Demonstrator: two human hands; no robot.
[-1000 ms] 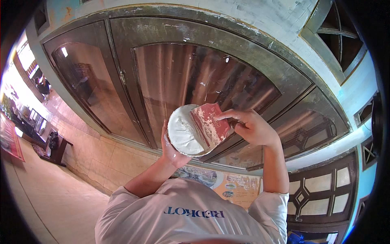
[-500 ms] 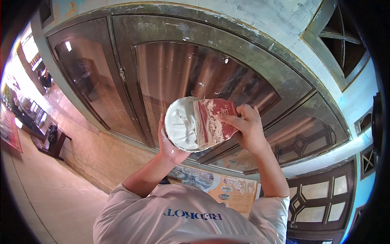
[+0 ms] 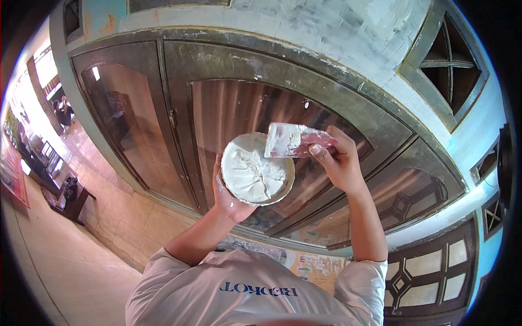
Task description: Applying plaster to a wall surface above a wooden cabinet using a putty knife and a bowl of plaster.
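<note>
My left hand [image 3: 229, 200] cups a round bowl [image 3: 291, 187] from its left and underneath, with most of the fingers hidden below it. Thick white putty [image 3: 251, 169] fills the bowl, its surface folded and creased toward the middle. Between the thumb and fingers of my right hand [image 3: 338, 158] is a flat red putty scraper [image 3: 314, 142]. White putty coats the scraper's left part, which hangs over the bowl's upper right rim. Smears of white mark my left palm and my right thumb.
Ahead stands a dark wooden frame [image 3: 228, 64] with curtained glass panes. Above it, the wall [image 3: 348, 32] has patchy white filler, beside a latticed vent [image 3: 450, 64]. A small dark table [image 3: 76, 204] stands at left on the tiled floor [image 3: 128, 217]. A person [image 3: 62, 111] is far off.
The scraper has lifted from the putty, moved up and right, and turned to show a putty-coated face. More of the bowl's surface shows. My left hand still holds the bowl in nearly the same place.
</note>
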